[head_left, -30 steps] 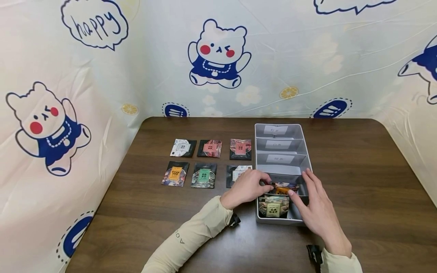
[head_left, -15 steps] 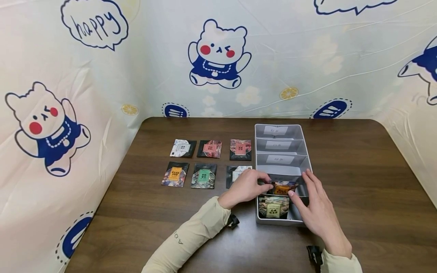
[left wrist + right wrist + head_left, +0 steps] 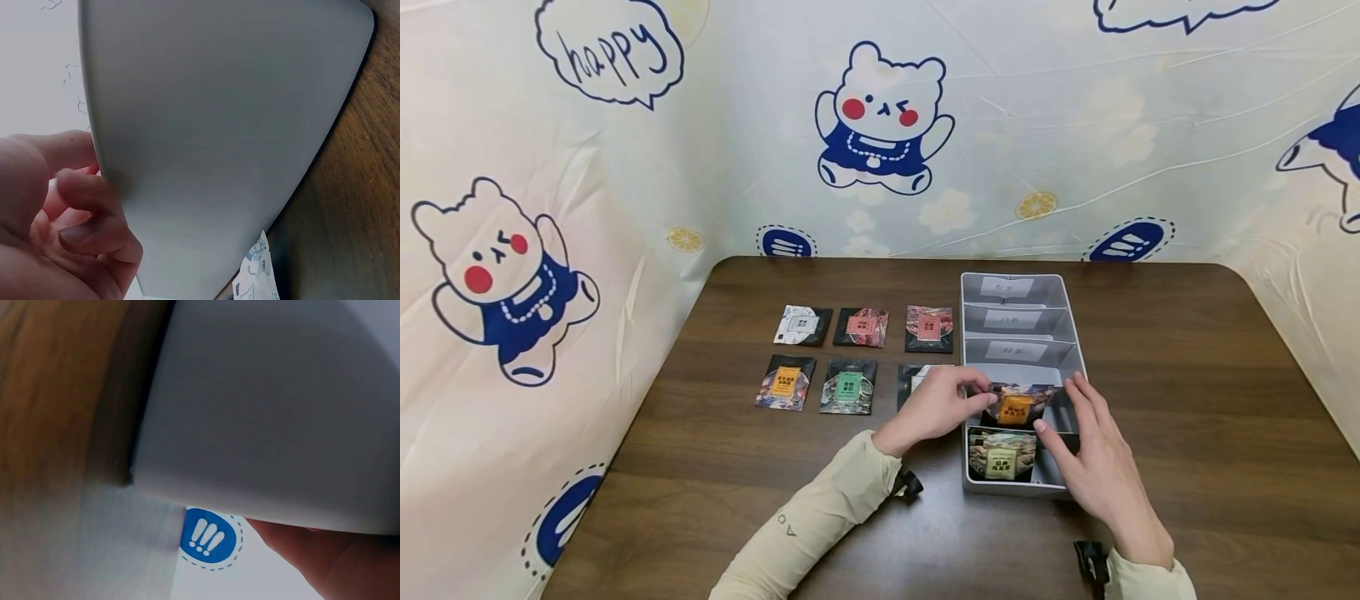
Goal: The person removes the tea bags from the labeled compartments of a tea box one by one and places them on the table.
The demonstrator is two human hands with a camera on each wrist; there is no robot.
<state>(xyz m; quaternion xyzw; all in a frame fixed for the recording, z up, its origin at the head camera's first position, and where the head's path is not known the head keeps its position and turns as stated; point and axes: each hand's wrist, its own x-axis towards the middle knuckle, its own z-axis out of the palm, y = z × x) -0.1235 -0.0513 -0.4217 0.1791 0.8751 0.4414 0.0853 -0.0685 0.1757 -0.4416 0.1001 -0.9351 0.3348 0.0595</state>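
Observation:
My left hand (image 3: 928, 408) pinches the upper left edge of a dark sachet with an orange label (image 3: 1017, 408), held between thumb and forefinger. The sachet stands tilted in a compartment of the grey divided box (image 3: 967, 333), its top above the divider. In front of it, a sachet with a yellow-green label (image 3: 1002, 457) leans in the nearest compartment. My right hand (image 3: 1101, 458) rests on the box's right rim, its fingers extended and the thumb reaching over toward the divider. In the left wrist view, curled fingers (image 3: 94, 212) show beside the box wall (image 3: 219, 125).
Left of the box lie several sachets: white (image 3: 802, 325), pink-red (image 3: 861, 327), red (image 3: 928, 328), orange (image 3: 785, 382) and green (image 3: 848, 386). Another white one (image 3: 910, 383) lies partly under my left hand. Paper labels (image 3: 1006, 287) mark the far compartments.
The orange-labelled sachet has risen in its compartment, showing more of its face, as my left hand lifted slightly with it. My right hand stays on the rim.

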